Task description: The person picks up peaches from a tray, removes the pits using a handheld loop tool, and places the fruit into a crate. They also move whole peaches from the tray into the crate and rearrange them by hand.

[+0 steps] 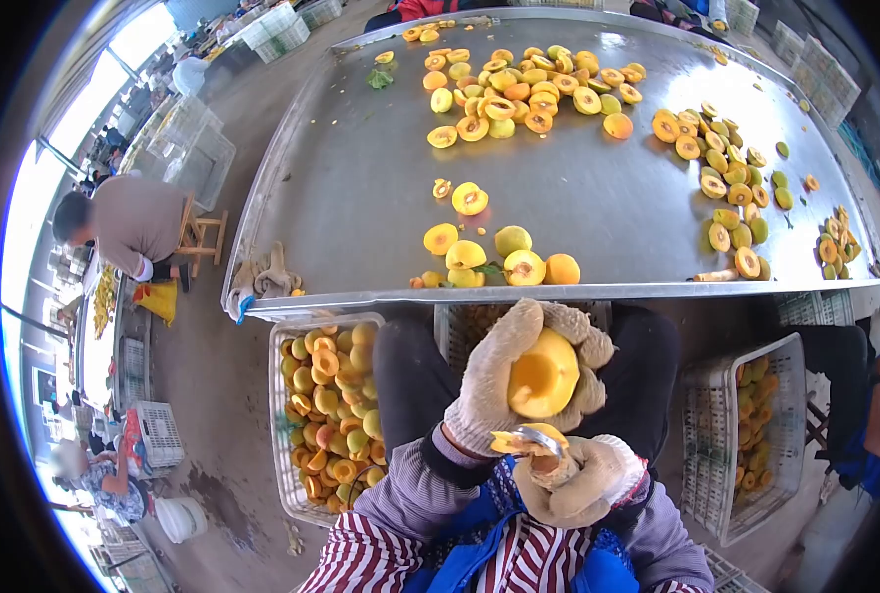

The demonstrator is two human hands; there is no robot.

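My left hand (491, 383), in a cream work glove, is wrapped round a halved yellow peach (543, 376). The cut face is turned up, with a smooth hollow in the middle. Just below it, my right hand (586, 484), also gloved, is closed round a pitting knife with a curved metal blade (541, 435). Bits of yellow flesh and a brownish piece cling about the blade; the knife's handle is hidden in the glove. Both hands are over my lap, in front of the metal table (351, 217).
Halved peaches (519, 94) lie heaped on the table, with a few whole or cut ones (465, 255) at the near edge. Gloves (267, 272) rest on its left corner. A crate of peach halves (331, 415) stands left, another crate (712, 445) right. People (138, 217) work nearby.
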